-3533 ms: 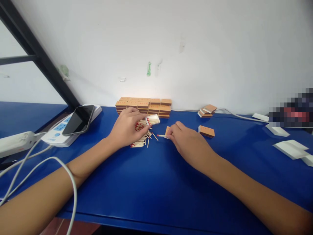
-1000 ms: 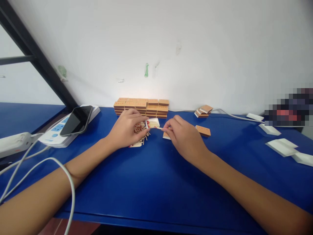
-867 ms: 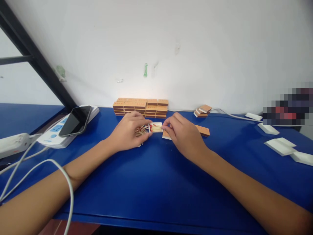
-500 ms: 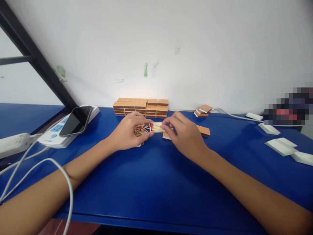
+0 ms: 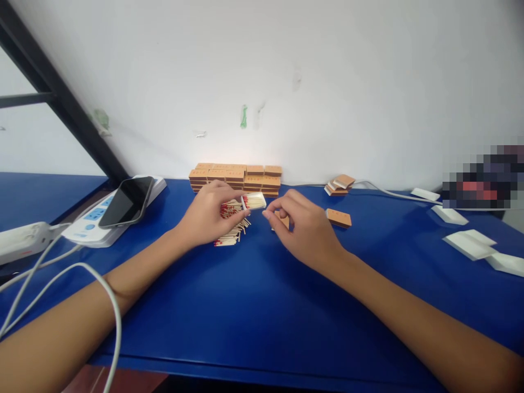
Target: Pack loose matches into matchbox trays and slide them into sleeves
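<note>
My left hand (image 5: 213, 213) grips a white matchbox tray (image 5: 257, 200) between thumb and fingers. The tray lies tilted, with red-tipped matches inside it. Under and beside that hand is a loose heap of matches (image 5: 231, 232) on the blue table. My right hand (image 5: 301, 221) is just right of the tray and apart from it, thumb and index finger pinched together. Whether anything is between those fingertips cannot be made out. An orange matchbox (image 5: 285, 220) lies behind the right hand, partly hidden by its fingers.
Stacked orange matchboxes (image 5: 235, 176) stand against the wall. A matchbox (image 5: 339, 217) and a small pile of matchbox pieces (image 5: 340, 184) are to the right. White trays (image 5: 470, 244) lie farther right. At left, a phone (image 5: 127, 201) rests on a power strip (image 5: 92, 224); a white cable (image 5: 118, 322) crosses my left forearm.
My left hand has shifted slightly left and tilted the tray up, baring more of the match heap. The right fingertips have come off the tray and moved slightly left.
</note>
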`<state>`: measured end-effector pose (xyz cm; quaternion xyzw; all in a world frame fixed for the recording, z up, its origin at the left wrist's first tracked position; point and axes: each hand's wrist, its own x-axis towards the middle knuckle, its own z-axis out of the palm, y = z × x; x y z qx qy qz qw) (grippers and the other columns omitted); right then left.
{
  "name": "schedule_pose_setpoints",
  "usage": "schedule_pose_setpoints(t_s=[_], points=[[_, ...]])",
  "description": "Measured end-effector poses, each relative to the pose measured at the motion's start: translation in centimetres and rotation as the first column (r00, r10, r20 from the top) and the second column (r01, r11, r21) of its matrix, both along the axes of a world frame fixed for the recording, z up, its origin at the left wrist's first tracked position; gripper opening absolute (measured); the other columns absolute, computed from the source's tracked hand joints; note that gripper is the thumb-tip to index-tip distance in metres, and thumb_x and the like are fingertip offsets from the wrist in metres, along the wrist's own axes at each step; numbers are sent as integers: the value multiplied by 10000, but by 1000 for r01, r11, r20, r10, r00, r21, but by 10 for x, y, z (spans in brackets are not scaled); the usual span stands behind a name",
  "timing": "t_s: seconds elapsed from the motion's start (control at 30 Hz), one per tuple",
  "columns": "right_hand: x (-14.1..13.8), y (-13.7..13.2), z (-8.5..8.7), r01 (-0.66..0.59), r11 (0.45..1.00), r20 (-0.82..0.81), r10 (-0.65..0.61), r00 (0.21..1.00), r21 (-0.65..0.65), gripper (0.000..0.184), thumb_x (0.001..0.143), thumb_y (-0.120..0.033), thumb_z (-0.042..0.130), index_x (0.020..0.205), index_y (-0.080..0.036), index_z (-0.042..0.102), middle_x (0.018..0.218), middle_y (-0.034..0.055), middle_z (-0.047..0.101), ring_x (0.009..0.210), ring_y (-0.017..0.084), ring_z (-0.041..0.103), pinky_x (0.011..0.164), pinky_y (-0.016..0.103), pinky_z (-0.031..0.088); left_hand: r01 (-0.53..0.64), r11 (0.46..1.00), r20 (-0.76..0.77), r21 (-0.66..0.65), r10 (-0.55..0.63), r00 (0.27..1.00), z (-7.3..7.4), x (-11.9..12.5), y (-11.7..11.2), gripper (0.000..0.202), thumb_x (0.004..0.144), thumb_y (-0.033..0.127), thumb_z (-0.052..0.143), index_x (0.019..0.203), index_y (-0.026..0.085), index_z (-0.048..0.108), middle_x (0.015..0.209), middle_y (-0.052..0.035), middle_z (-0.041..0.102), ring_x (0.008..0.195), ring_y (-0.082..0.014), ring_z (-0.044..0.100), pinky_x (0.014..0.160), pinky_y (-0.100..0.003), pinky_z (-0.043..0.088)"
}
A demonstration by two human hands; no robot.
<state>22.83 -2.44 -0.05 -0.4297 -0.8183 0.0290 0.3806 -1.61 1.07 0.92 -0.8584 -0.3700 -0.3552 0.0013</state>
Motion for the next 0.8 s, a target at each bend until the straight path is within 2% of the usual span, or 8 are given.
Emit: schedule_pose_setpoints(t_s=[0.1, 0.17, 0.27, 0.33, 0.57, 0.8], points=[[-16, -9, -7, -19, 995, 45, 24, 999, -93, 94, 1022, -230, 664, 941, -196, 700, 915, 22, 657, 789, 163, 614, 748, 306, 446, -98, 995, 0, 27, 98, 995, -1, -4, 4, 311, 968, 448, 749, 1169, 221, 819, 1020, -95, 816, 1049, -318, 707, 940, -490, 578], [-27, -12, -11, -74, 985, 108, 91, 990, -156, 30, 1010, -221, 697, 996, -199, 712, 969, 28, 675, 828, 169, 625, 759, 306, 455, -129, 991, 4, 41, 129, 992, -3, -5, 5, 304, 964, 430, 744, 1169, 218, 817, 999, -94, 816, 1050, -323, 705, 940, -498, 575], [-39, -13, -16, -196, 963, 179, 229, 957, -186, 76, 1039, -235, 689, 1099, -196, 716, 1099, 64, 696, 957, 194, 655, 825, 320, 490, -138, 989, 20, 56, 137, 990, -4, -4, 4, 295, 964, 425, 734, 1171, 232, 815, 993, -87, 817, 1047, -323, 705, 948, -509, 568], [-42, -12, -18, -240, 953, 195, 275, 941, -187, 80, 1053, -247, 684, 1103, -196, 720, 1142, 76, 697, 1026, 209, 661, 855, 330, 501, -130, 990, 27, 62, 128, 991, -3, -3, 3, 292, 965, 427, 733, 1167, 234, 816, 997, -86, 817, 1036, -319, 704, 943, -508, 567], [-39, -13, -17, -241, 935, 163, 289, 943, -260, 91, 1051, -169, 671, 965, -180, 697, 1004, 33, 669, 877, 160, 622, 812, 302, 474, -129, 991, 13, 40, 128, 992, -1, -1, 1, 315, 958, 414, 747, 1186, 206, 811, 1011, -95, 811, 1056, -323, 693, 945, -497, 557], [-22, -12, -14, -215, 936, 213, 278, 937, -277, 122, 1078, -165, 596, 974, -191, 656, 1007, 30, 653, 838, 153, 598, 765, 295, 467, -120, 992, -3, 44, 121, 993, -3, -4, 4, 305, 964, 428, 733, 1180, 228, 813, 1046, -93, 819, 1061, -321, 697, 952, -498, 556]])
